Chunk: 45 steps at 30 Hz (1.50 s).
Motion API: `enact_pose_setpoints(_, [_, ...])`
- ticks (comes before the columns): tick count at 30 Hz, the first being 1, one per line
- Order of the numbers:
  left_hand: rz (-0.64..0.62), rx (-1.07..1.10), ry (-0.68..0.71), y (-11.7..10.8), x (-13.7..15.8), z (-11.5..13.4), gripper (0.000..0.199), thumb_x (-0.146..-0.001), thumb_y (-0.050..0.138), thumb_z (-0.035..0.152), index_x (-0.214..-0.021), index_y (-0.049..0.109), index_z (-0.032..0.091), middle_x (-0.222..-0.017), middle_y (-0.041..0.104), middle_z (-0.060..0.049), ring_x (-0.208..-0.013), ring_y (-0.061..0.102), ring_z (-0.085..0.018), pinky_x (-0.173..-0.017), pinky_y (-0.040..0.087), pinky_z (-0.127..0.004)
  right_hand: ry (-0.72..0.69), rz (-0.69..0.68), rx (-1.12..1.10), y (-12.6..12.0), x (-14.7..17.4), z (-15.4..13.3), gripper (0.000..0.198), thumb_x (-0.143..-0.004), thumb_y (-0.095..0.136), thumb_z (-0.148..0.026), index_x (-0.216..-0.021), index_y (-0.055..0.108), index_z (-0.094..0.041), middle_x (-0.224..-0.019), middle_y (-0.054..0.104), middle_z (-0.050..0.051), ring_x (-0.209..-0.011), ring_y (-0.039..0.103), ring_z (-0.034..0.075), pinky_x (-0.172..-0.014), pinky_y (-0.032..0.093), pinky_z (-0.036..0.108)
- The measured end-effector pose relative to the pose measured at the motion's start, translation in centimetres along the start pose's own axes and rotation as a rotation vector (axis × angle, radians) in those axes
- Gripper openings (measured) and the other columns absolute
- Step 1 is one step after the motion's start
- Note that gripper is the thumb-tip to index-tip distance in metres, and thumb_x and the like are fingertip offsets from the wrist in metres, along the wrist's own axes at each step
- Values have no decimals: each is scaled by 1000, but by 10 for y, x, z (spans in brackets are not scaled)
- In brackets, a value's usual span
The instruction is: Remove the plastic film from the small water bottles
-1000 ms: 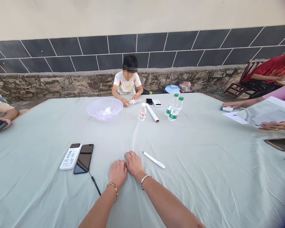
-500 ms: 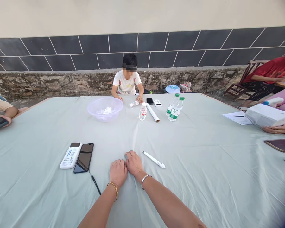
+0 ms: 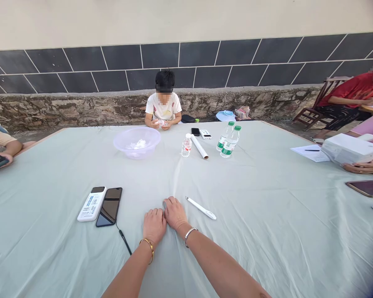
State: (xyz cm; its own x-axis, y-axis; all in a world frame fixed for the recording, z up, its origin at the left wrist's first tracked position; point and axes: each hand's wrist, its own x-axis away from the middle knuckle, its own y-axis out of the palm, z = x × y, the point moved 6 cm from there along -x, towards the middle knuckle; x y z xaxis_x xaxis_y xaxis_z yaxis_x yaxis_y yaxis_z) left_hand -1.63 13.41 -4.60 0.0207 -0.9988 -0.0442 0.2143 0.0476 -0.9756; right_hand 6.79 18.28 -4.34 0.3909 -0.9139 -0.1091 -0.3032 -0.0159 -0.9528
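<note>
My left hand (image 3: 154,225) rests knuckles-up on the pale green tablecloth (image 3: 251,248), its fingers curled under. Pressed against it is my right hand (image 3: 175,213), curled as well. A bit of a small grey thing (image 3: 164,205) shows at the gap between them; its kind is hidden, and so are the fingertips. To the right of my right hand lies a slim white pen-shaped tool (image 3: 200,208). A dark smartphone (image 3: 110,207) with a black wrist strap (image 3: 124,241) and a white power bank (image 3: 92,204) lie side by side left of my left hand.
Farther off stand a lilac basin (image 3: 136,142) with clear plastic inside, a small bottle (image 3: 187,145), a white roll (image 3: 199,147) and two green-capped bottles (image 3: 228,142). A person (image 3: 163,105) opposite handles a clear bottle. A hand at right holds a white box (image 3: 352,149).
The person opposite has drawn the clear bottle off the tablecloth toward their chest, now with both hands around it. My own hands have stayed in place.
</note>
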Motion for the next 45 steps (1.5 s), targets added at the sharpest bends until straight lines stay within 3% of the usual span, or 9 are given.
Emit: enact_pose_setpoints(45, [-27, 1, -9, -2, 0, 0, 20, -88, 39, 18, -85, 58, 19, -87, 63, -7, -88, 54, -23, -75, 34, -35, -1, -25, -22, 1, -1, 1, 28, -81, 47, -7, -102, 61, -20, -108, 57, 7, -95, 51, 19, -87, 41, 28])
